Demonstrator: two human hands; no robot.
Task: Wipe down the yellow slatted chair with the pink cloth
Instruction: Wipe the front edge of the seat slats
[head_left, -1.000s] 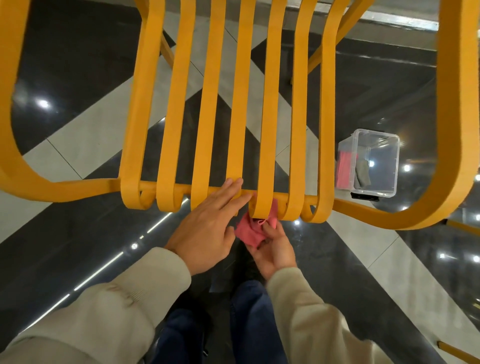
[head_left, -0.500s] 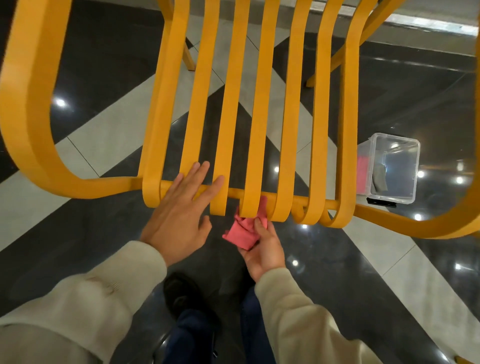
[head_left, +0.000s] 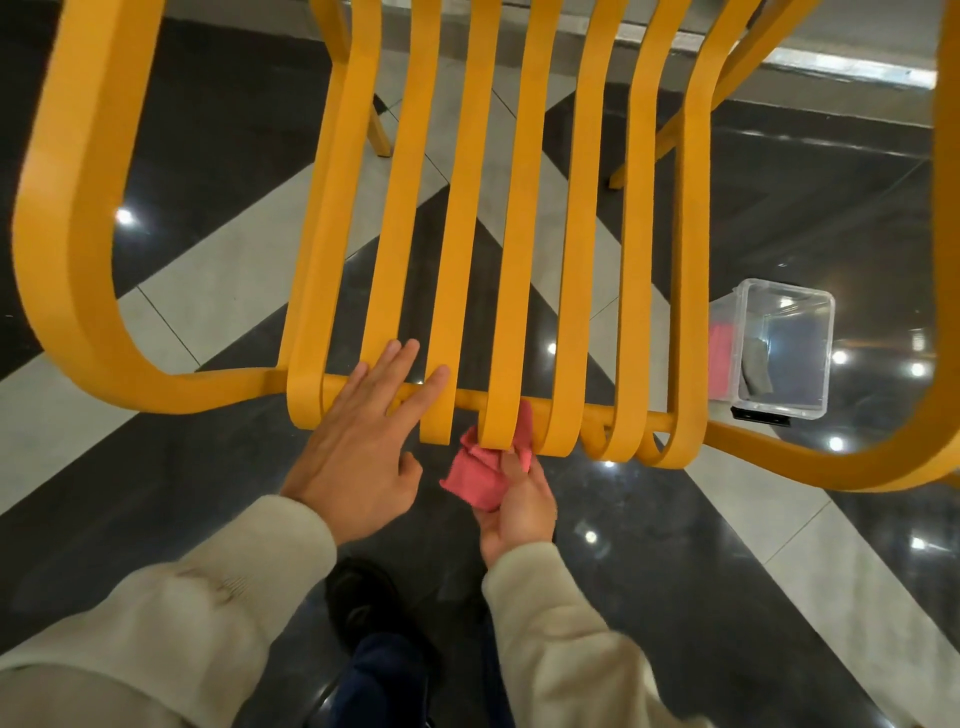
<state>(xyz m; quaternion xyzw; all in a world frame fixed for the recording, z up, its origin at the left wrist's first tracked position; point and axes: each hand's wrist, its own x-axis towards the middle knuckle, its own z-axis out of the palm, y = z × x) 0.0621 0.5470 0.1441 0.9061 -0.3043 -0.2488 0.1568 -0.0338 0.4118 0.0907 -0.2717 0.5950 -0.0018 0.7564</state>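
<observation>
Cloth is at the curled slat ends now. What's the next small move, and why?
Probably slide the crumpled pink cloth in the right hand sideways to the neighbouring slat end of the yellow slatted chair; it sits bunched at one curl while the left hand rests flat on the slats.

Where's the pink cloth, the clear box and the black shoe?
pink cloth (head_left: 480, 475): head view, on its bunched middle.
clear box (head_left: 784, 351): head view, on its see-through side wall.
black shoe (head_left: 363, 605): head view, on its top.

1. The yellow slatted chair (head_left: 462, 234) runs past the top, left and right picture edges.
2. Part of the crumpled pink cloth (head_left: 480, 470) hides behind a chair slat.
3. Right of the chair, the clear plastic box (head_left: 779, 353) holds indistinct pink and grey items.
</observation>
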